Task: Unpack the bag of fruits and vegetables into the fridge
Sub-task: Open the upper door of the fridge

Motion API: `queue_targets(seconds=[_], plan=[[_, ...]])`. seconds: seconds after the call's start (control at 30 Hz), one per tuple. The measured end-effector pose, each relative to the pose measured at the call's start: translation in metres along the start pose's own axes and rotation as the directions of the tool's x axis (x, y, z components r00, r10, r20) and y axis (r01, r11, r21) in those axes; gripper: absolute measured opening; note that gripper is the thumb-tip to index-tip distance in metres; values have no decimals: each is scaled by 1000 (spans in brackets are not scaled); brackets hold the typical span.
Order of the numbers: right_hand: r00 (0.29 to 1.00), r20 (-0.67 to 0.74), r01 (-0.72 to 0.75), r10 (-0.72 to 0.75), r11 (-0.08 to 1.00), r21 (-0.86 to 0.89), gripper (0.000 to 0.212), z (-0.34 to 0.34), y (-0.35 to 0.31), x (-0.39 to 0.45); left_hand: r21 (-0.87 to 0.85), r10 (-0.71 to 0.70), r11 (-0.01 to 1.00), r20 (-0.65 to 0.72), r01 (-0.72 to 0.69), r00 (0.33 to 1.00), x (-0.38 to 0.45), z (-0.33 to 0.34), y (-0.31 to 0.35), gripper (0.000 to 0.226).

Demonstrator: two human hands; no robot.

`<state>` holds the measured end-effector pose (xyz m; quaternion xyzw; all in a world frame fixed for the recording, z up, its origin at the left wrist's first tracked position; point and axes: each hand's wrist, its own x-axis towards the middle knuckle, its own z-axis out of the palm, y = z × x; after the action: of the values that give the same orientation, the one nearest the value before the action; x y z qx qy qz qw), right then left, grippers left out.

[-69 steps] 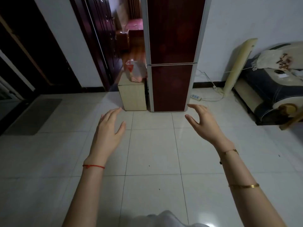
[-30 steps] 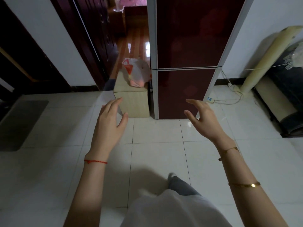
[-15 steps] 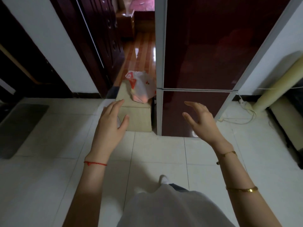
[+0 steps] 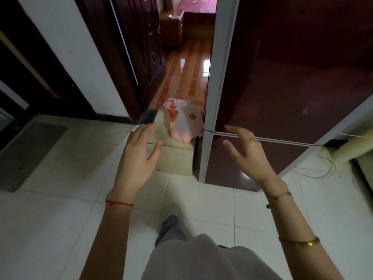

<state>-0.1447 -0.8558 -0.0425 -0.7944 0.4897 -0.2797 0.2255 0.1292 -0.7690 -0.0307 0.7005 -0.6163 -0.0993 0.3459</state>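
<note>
We see our left hand point(image 4: 139, 152) and right hand point(image 4: 247, 156) raised with fingers loosely spread, holding nothing, while the bag point(image 4: 184, 123) sits on a low cabinet point(image 4: 175, 158) beside the closed fridge point(image 4: 282, 77).

- white tiled floor point(image 4: 60, 229), glossy
- beige low cabinet point(image 4: 177, 158) just left of the tall appliance
- dark grey mat point(image 4: 26, 154) on the floor, far left
- dark wood door point(image 4: 129, 47) open onto a room with a reddish plank floor point(image 4: 187, 73)
- white cable point(image 4: 314, 168) looped on the floor, right
- cream cylinder point(image 4: 351, 146) at the right edge
</note>
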Motion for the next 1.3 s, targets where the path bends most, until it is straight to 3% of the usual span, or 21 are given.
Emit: queue_targets(seconds=[0.43, 0.83, 1.1, 1.3], plan=[[990, -88, -113, 114, 994, 11, 46, 63, -33, 100, -60, 103, 994, 136, -95, 985, 139, -12, -74, 51], [930, -243, -285, 274, 958, -10, 45, 102, -59, 114, -125, 247, 968, 306, -218, 920, 198, -16, -110, 53], [907, -339, -282, 249, 958, -51, 45, 93, -69, 119, -162, 346, 937, 307, -309, 887, 213, -1, -110, 49], [876, -463, -238, 132, 954, -180, 48, 65, -76, 141, -278, 368, 919, 345, -280, 864, 228, 16, -84, 54]])
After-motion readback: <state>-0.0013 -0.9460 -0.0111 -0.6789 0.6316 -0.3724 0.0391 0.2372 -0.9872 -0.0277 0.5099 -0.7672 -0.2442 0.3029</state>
